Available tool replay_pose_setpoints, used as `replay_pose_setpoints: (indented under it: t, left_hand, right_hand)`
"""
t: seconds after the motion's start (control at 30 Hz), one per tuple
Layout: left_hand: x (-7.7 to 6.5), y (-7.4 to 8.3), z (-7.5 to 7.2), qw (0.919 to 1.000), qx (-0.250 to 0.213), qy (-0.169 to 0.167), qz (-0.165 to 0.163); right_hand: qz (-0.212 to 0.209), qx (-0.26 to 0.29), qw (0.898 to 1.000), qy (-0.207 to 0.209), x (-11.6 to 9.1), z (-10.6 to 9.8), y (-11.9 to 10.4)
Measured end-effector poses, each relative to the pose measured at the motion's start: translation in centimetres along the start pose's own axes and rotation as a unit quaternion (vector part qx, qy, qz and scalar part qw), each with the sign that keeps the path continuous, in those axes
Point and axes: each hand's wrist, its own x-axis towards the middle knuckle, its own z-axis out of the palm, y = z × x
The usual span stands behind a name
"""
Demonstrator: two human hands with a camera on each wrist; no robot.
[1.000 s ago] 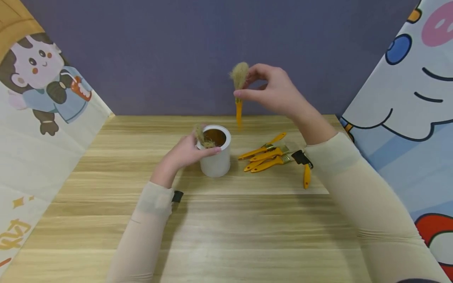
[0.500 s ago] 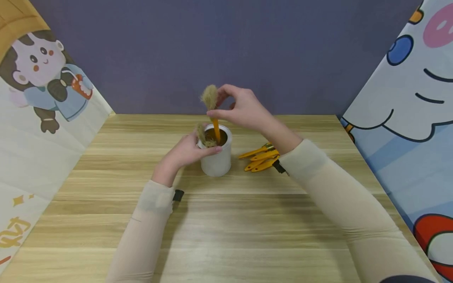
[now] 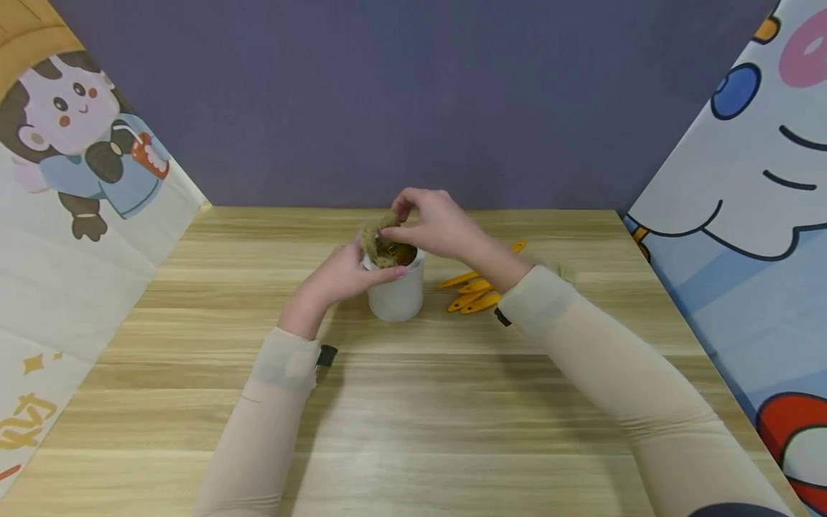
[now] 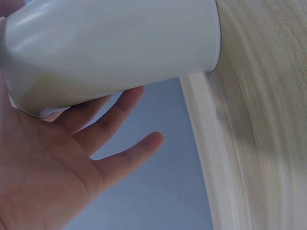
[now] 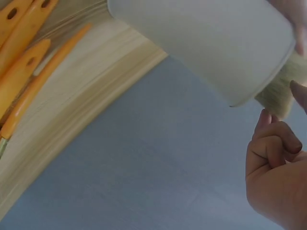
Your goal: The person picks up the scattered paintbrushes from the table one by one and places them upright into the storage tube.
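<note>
A white cylindrical can (image 3: 397, 298) stands upright on the table. My left hand (image 3: 339, 276) holds it at the rim, thumb along the near side and the other fingers behind. In the left wrist view the can (image 4: 120, 43) lies against the fingers, with one finger sticking out free. My right hand (image 3: 439, 224) is over the can's mouth, pinching a paintbrush (image 3: 388, 221) by its pale bristle end. The brush's handle is down inside the can. Other bristle tufts (image 3: 370, 245) show at the can's left rim, beside my left fingers. The right wrist view shows bristles (image 5: 277, 93) between my fingertips.
Several paintbrushes with yellow handles (image 3: 478, 303) lie in a pile right of the can, partly under my right forearm. Pale bristles (image 3: 566, 273) show beyond the sleeve. A dark wall panel (image 3: 413, 100) rises behind the wooden table (image 3: 452, 416); printed cartoon panels flank it.
My right hand has moved left and down with the paintbrush, from above the table to the can, and the handle has gone inside. The left hand has kept its hold on the can.
</note>
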Motion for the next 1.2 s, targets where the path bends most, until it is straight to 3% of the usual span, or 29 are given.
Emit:
replay_pose_setpoints:
  t: [0.8, 1.07, 1.2]
  left_hand:
    - [-0.1, 0.6, -0.1, 1.0, -0.003, 0.005, -0.006]
    - [-0.2, 0.4, -0.1, 0.9999, -0.013, -0.002, -0.006]
    - [-0.2, 0.4, -0.1, 0.9998, -0.02, -0.004, 0.003]
  right_hand:
    - [0.001, 0.002, 1.0, 0.013, -0.1, -0.5, 1.1]
    - [-0.027, -0.09, 0.996, -0.003, 0.5, 1.1, 0.9]
    - [-0.02, -0.123, 0.992, -0.003, 0.7, 1.8, 1.0]
